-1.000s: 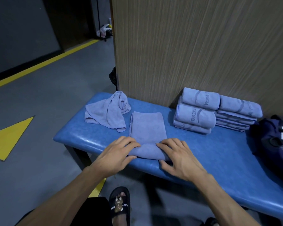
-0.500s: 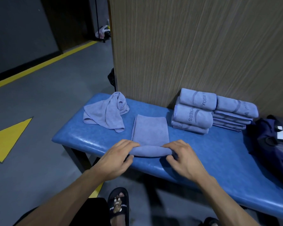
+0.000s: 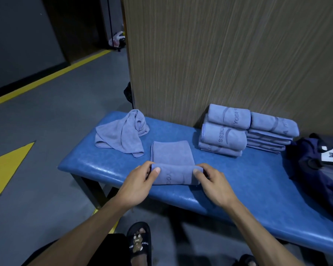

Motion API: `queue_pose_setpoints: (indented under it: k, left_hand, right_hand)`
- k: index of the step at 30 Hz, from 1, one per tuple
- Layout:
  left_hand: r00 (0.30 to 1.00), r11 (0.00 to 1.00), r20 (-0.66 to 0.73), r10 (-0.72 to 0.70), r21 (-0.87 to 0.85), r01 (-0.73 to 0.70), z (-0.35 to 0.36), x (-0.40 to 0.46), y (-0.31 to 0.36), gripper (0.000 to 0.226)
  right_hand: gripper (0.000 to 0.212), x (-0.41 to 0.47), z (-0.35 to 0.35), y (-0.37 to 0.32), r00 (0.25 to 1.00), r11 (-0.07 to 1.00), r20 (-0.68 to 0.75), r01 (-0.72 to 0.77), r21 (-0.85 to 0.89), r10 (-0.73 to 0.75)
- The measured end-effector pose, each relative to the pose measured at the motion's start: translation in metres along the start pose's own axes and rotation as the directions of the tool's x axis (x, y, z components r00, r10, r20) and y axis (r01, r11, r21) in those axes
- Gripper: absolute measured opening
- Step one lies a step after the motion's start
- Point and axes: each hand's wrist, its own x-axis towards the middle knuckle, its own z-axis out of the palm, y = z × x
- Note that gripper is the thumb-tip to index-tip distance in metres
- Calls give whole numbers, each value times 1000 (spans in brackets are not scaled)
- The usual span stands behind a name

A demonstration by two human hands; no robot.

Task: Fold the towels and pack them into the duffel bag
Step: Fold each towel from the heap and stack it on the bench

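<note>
1. Head view, the only view. We had both hands on the towel in progress (image 3: 172,162), a long lilac-blue strip lying on the blue bench (image 3: 238,189), its near end turned up into a fat roll.
2. Our left hand (image 3: 137,184) pinched the roll's left end, thumb on top and fingers curled behind; our right hand (image 3: 212,183) did the same at the right end. Neither was slack. Holding both ends likely kept the roll square and even as it travelled up the strip.
3. The far part of that towel lay flat and smooth, probably laid out so it would roll without creases.
4. The fabric looked like thin, soft microfibre, matte, with faint tone-on-tone lettering on the roll.
5. The finished towels (image 3: 244,129) sat stacked in two piles against the wood-grain panel (image 3: 229,54), well clear of our work spot; rounded edges, printed logos facing out.
6. One crumpled towel (image 3: 121,134) sat limp and bunched at the bench's left end, unfolded, apparently next in line.
7. The duffel bag (image 3: 315,162), dark navy and slumped, rested at the bench's right end beside the piles, handy for packing. We couldn't tell whether it was unzipped.
8. The bench top was glossy padded vinyl, slightly wrinkled.
</note>
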Motion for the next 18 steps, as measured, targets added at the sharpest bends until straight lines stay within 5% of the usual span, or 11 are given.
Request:
queue_pose_setpoints:
  k: [10,15,18]
  left_hand:
    - [965,970,-116,-236,29,241,8,13,5,34]
    - [966,970,-124,-228,51,236,9,16,8,28]
    - [978,984,-105,-179,6,181,7,13,8,29]
  right_hand:
    - [53,13,21,-1,976,994,-193,-108,-29,101]
    - [51,16,26,-3,968,986,-221,-142,-85,120]
    - [31,13,24,-1,971,998,-234,-55,-15,50]
